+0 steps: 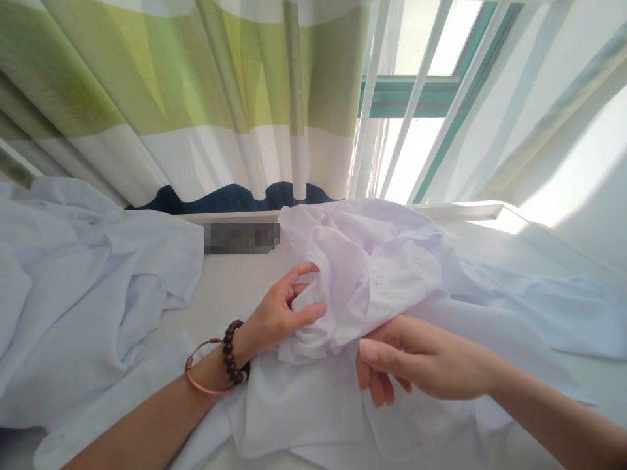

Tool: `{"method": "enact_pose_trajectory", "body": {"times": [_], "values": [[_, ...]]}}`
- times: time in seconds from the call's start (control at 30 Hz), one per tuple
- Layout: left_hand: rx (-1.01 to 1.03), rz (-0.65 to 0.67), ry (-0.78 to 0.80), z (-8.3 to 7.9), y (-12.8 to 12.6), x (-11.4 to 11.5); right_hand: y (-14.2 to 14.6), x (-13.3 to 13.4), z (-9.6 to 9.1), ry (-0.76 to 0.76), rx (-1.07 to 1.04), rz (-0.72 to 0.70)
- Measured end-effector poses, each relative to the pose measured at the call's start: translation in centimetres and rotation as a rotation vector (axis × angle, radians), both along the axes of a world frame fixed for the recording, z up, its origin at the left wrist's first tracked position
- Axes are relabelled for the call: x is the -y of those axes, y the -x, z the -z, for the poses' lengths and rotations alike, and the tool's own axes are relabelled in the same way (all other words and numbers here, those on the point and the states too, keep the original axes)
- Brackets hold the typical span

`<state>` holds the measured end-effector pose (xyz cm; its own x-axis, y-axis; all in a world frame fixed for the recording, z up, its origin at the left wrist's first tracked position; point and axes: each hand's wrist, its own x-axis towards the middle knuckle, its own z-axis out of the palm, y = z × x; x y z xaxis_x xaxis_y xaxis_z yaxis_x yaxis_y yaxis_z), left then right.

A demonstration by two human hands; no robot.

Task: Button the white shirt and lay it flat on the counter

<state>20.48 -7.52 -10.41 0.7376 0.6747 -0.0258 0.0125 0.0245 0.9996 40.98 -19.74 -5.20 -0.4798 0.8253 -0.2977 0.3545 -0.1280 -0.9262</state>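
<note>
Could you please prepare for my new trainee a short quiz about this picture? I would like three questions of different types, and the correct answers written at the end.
1. True or false: the dark beaded bracelet is on the same arm as the copper-coloured bangle.

2. What is the left hand gripping?
A) a window bar
B) a fold of the white garment
C) the window frame

3. Fill in the colour: the curtain at the window has broad bands of white and ____.

Key
1. True
2. B
3. green
</note>
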Motion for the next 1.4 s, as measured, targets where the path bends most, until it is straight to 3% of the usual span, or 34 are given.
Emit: {"method": "enact_pose_trajectory", "body": {"times": [0.07,0.17,0.27,0.33,0.47,0.57,0.73,0.9,0.97,1.2,1.3,1.4], "values": [[0.01,0.004,-0.002,0.0,0.0,0.0,0.3,0.8,-2.0,-0.036,0.094,0.066],[-0.01,0.03,-0.007,0.0,0.1,0.1,0.3,1.3,-3.4,-0.247,0.245,0.224],[-0.04,0.038,-0.042,0.1,0.1,0.4,-0.4,0.3,-2.4,-0.547,0.515,0.435],[-0.046,0.016,-0.074,0.1,0.0,0.5,-0.9,-0.8,-0.7,-0.644,0.739,0.515],[-0.056,-0.089,-0.054,0.0,-0.3,0.4,-1.5,-2.7,2.8,-0.536,0.959,0.402],[-0.092,-0.153,-0.045,-0.3,-0.7,0.1,-1.5,-3.1,3.9,-0.529,0.982,0.387],[-0.16,-0.199,-0.131,-0.4,-0.9,-0.1,-2.4,-3.3,3.6,-0.481,0.851,0.334],[0.03,-0.47,-0.408,-0.7,-0.3,0.2,-2.9,-3.7,3.0,-0.423,0.814,0.336],[0.074,-0.489,-0.461,-0.8,-0.1,0.4,-2.7,-3.7,2.9,-0.416,0.808,0.333],[0.077,-0.309,-0.062,-0.4,-0.8,0.1,-1.9,-3.4,3.2,-0.46,0.94,0.332],[0.073,-0.266,0.064,-0.2,-0.8,-0.3,-2.5,-3.3,2.9,-0.405,0.816,0.257],[0.039,-0.22,0.172,-0.2,-0.4,-0.4,-3.6,-3.3,2.3,-0.223,0.529,0.205]]}}
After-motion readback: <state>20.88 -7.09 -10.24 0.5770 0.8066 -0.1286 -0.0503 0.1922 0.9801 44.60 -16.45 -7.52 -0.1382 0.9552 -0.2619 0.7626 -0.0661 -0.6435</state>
